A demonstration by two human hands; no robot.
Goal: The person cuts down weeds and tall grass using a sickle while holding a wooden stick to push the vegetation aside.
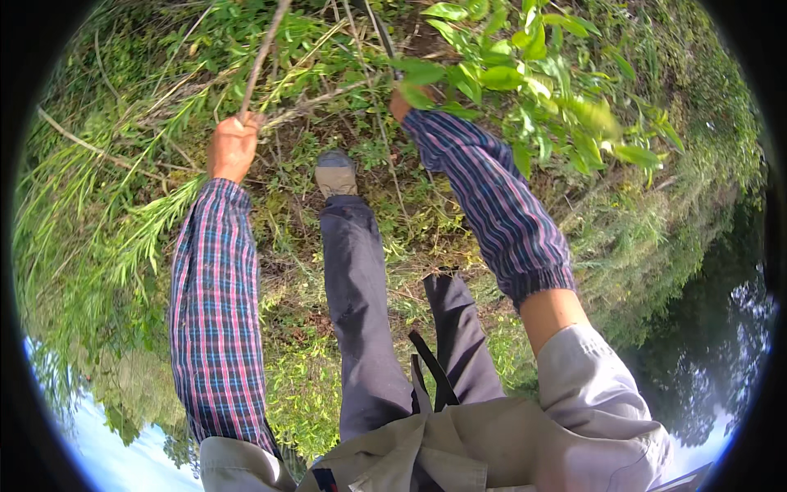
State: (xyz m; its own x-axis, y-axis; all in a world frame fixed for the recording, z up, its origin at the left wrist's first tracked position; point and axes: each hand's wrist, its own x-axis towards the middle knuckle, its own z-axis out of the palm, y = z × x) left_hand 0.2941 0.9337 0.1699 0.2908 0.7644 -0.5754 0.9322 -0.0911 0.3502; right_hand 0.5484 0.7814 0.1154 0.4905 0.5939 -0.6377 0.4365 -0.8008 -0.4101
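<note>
My left hand (234, 144) is closed around a thin, bare woody stem (265, 55), which rises from the fist towards the top edge. To the right, my right hand (408, 101) is partly hidden behind green leaves. It grips the lower end of a dark, long, narrow tool (382, 31), perhaps a blade, whose far end runs out of view at the top. A leafy green branch (522, 80) hangs over and beside the right wrist. Between the hands a dry twig (320, 101) slants across. Checked sleeves cover both forearms.
Dense weeds and grass (92, 246) surround me on a bank. One shoe (336, 173) stands among low plants and dry stalks; the other foot is hidden. A long bare stick (92, 146) lies at the left. Dark water (707, 344) with reflections lies at the lower right.
</note>
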